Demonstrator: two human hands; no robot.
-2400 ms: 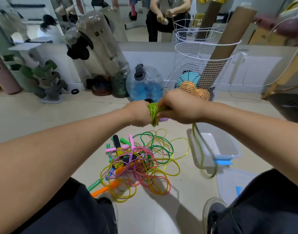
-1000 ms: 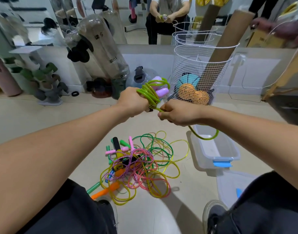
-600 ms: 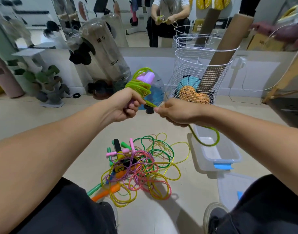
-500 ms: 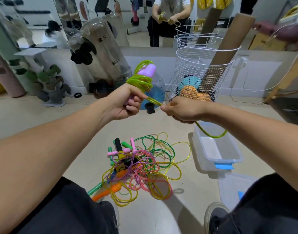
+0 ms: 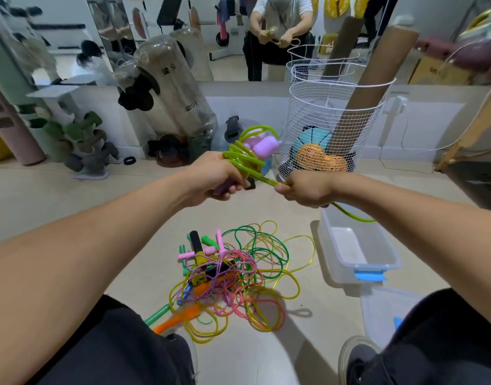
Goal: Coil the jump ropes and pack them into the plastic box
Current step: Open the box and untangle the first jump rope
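Note:
My left hand [image 5: 215, 177] grips the purple handles [image 5: 262, 145] of a green jump rope [image 5: 243, 158], whose cord is wound in several loops around them. My right hand [image 5: 305, 188] pinches the free cord, pulled taut from the coil; the rest trails down behind my right forearm above the box. The clear plastic box [image 5: 358, 245] with a blue latch stands open on the floor at the right. A tangled pile of jump ropes [image 5: 233, 276], yellow, pink, green and purple with coloured handles, lies on the floor between my knees.
A white wire basket [image 5: 330, 126] holding balls and cardboard tubes stands behind the box. Large clear bottles [image 5: 169, 87] and a dumbbell rack [image 5: 83, 145] line the mirrored wall. The box lid [image 5: 383, 309] lies by my right knee.
Over the last seconds both hands rose from low over the pile. My left hand now holds the coil upright while my right hand has drawn the cord taut to the right.

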